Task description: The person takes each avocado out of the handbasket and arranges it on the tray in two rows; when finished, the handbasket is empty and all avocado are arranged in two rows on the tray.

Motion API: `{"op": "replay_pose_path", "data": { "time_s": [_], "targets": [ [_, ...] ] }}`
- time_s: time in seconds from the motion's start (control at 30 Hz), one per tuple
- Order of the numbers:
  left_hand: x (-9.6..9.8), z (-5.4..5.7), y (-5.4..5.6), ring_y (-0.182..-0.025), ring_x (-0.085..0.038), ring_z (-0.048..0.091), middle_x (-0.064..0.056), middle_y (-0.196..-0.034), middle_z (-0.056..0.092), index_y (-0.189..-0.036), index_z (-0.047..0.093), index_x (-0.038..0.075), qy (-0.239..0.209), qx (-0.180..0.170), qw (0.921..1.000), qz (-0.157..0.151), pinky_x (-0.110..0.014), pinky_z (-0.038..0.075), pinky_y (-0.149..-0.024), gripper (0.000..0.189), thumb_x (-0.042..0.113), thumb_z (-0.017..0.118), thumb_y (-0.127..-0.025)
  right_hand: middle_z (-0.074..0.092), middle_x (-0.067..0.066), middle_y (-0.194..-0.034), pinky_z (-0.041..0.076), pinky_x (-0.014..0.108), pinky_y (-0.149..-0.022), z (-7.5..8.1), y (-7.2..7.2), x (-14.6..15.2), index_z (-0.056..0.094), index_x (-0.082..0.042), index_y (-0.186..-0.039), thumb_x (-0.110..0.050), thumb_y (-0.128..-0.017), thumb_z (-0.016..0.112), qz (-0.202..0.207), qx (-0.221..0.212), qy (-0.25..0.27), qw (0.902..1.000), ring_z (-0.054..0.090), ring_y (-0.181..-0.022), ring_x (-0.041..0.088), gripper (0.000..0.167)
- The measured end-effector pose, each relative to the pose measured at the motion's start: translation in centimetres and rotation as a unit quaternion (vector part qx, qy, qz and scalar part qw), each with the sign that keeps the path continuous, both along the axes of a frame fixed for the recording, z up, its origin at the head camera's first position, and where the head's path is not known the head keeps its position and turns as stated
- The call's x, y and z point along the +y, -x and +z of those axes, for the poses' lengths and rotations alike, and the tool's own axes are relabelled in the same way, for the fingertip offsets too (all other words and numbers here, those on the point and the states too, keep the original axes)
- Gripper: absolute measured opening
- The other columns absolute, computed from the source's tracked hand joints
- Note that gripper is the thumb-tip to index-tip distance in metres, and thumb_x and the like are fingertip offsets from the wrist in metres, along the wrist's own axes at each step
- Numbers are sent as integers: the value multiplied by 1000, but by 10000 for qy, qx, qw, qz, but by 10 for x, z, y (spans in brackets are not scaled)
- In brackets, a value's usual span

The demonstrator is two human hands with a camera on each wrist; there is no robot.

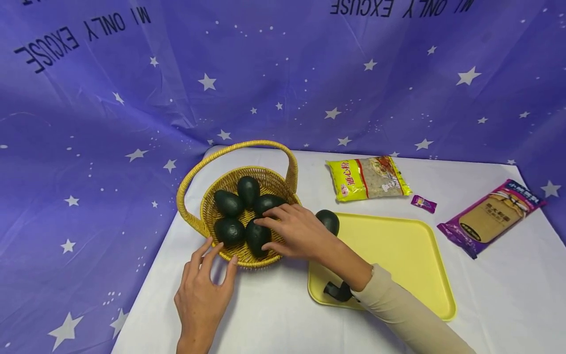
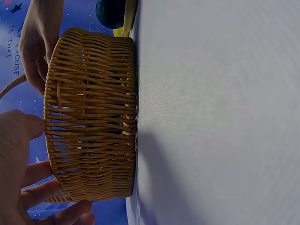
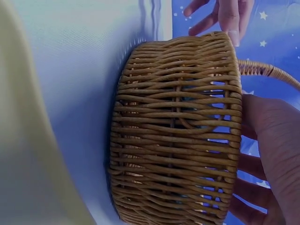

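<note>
Several dark green avocados (image 1: 229,231) lie in a yellow wicker basket (image 1: 230,172) with a tall arched handle. My right hand (image 1: 294,231) reaches over the basket's right rim, its fingers and thumb curved round the avocado (image 1: 256,240) nearest the front. Part of that avocado is hidden under the fingers. At the front left rim, my left hand (image 1: 205,285) has its fingers spread and loosely bent. Its thumb touches the rim in the left wrist view, where the basket wall (image 2: 91,112) fills the middle. Both hands (image 3: 281,145) also show in the right wrist view.
One more avocado (image 1: 327,222) sits by the upper left corner of a yellow tray (image 1: 398,255). Behind the tray lie a yellow pasta bag (image 1: 369,178) and a small purple packet (image 1: 423,203). A purple package (image 1: 491,219) is at the right. A black object (image 1: 338,291) shows beside the right sleeve.
</note>
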State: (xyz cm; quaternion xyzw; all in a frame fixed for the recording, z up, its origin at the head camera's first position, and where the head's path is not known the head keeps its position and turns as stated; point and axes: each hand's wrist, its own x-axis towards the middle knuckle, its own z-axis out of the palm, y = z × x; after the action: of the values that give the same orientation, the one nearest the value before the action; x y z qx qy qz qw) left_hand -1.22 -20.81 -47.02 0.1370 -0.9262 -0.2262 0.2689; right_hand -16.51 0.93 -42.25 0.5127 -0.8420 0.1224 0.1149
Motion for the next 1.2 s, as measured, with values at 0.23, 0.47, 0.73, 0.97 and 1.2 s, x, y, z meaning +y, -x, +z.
{"op": "replay_pose_path", "data": {
  "time_s": [0.23, 0.47, 0.73, 0.97, 1.2],
  "targets": [
    [0, 0, 1, -117, -34, 68, 0, -148, 66, -131, 77, 19, 10, 54, 10000, -41, -58, 59, -61, 48, 42, 87, -91, 70, -1, -137, 59, 41, -95, -4, 2, -6, 68, -29, -145, -61, -97, 73, 11, 86, -182, 9998, 66, -124, 22, 58],
    [0, 0, 1, -118, -34, 68, 0, -148, 66, -131, 77, 19, 0, 31, 10000, -21, -59, 59, -63, 48, 42, 87, -91, 71, 1, -137, 59, 40, -94, -4, 4, -12, 70, -27, -143, -63, -95, 75, 112, 147, -228, 9996, 68, -123, 23, 59],
    [-1, 0, 1, -120, -34, 67, 0, -149, 65, -132, 77, 19, -4, -4, 10000, -31, -59, 59, -65, 48, 45, 84, -92, 72, 2, -137, 60, 40, -92, 0, 7, -16, 70, -26, -143, -66, -92, 76, 104, 76, -512, 9986, 69, -121, 24, 65],
    [-1, 0, 1, -119, -33, 67, 0, -149, 65, -132, 77, 20, -20, -23, 10000, -33, -58, 59, -65, 48, 45, 84, -92, 73, 1, -135, 62, 40, -88, 1, 10, -19, 71, -25, -143, -67, -90, 78, 116, -112, -610, 9980, 70, -117, 23, 67],
    [-2, 0, 1, -118, -33, 67, 0, -149, 65, -131, 78, 20, -24, -47, 10000, -16, -58, 59, -65, 48, 44, 86, -91, 73, -1, -134, 62, 39, -82, 0, 12, -22, 70, -26, -144, -70, -86, 80, 42, -360, -751, 9965, 71, -110, 22, 73]
  ]
}}
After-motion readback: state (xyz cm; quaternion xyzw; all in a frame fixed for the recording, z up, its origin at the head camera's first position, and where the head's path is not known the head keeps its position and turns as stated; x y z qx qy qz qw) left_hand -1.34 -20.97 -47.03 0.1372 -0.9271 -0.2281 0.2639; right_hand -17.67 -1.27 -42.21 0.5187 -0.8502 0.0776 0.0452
